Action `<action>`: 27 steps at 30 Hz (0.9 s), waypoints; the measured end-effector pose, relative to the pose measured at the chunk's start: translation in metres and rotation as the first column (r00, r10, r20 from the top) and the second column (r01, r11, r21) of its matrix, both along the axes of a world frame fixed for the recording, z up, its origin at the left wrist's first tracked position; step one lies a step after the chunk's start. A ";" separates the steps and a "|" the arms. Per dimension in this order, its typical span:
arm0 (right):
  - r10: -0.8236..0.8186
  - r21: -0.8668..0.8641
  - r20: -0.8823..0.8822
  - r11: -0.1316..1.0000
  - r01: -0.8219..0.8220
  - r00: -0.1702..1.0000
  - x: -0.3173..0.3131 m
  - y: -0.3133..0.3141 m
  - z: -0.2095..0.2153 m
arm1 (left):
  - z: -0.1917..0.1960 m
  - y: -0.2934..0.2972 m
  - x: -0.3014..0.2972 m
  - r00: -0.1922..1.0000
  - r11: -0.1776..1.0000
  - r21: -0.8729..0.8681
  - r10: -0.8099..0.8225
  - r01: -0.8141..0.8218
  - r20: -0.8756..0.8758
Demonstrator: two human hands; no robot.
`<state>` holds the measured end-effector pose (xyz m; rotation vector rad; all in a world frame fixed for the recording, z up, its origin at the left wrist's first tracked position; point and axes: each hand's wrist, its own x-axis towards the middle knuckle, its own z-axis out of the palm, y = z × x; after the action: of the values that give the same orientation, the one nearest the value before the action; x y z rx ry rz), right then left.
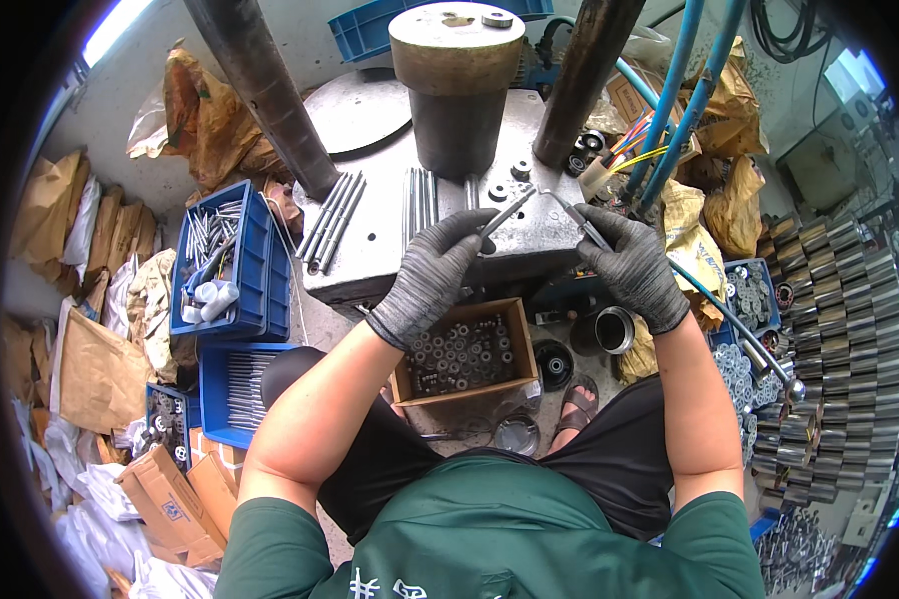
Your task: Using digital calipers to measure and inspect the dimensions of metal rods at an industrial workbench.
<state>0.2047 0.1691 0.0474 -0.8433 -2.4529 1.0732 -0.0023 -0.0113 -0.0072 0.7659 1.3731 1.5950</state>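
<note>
Grey knit gloves cover both my hands. My left hand [425,275] pinches a slim metal shaft [509,211], its pointed end angled up and to the right over the steel press table [360,245]. Opposite it, my right hand [637,262] is closed on a thin grey metal tool with a bent tip [575,216]; its exact kind I cannot make out. The two tips are close together but apart. Small metal rings [497,191] lie on the table just beyond the shaft. Long rods [336,222] lie in a group at the table's left, with another group of rods [421,200] nearer the middle.
A thick press ram [456,120] stands behind my hands between dark steel columns [270,95]. Below the table edge is a cardboard box [464,397] of small rings. Blue bins [270,270] of rods stand left; stacked metal cylinders [829,329] and a ball-ended lever [744,334] are right.
</note>
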 end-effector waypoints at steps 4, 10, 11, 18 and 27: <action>0.093 -0.001 0.032 0.996 -0.093 0.995 0.005 -0.002 0.006 | 0.000 0.001 0.001 0.951 0.999 0.045 0.035 -0.022 -0.307; 0.203 0.027 0.056 0.978 -0.205 0.978 0.011 0.009 0.004 | 0.009 -0.002 -0.003 0.828 1.000 0.011 0.013 -0.008 -0.561; 0.216 0.010 0.078 0.976 -0.218 0.973 0.012 0.010 0.005 | 0.006 -0.003 -0.005 0.818 0.999 0.048 0.017 0.012 -0.575; 0.342 -0.256 0.123 0.918 -0.303 0.932 0.011 -0.001 0.009 | 0.005 -0.008 -0.003 0.963 0.981 -0.075 -0.191 0.180 -0.188; 0.431 -0.239 0.058 0.882 -0.407 0.900 0.004 -0.013 0.005 | -0.006 -0.004 -0.002 0.965 0.963 -0.068 -0.263 0.261 -0.014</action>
<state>0.2085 0.1560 0.0525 -0.4386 -2.7204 1.5102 -0.0043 -0.0158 -0.0129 0.8890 1.2757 1.3319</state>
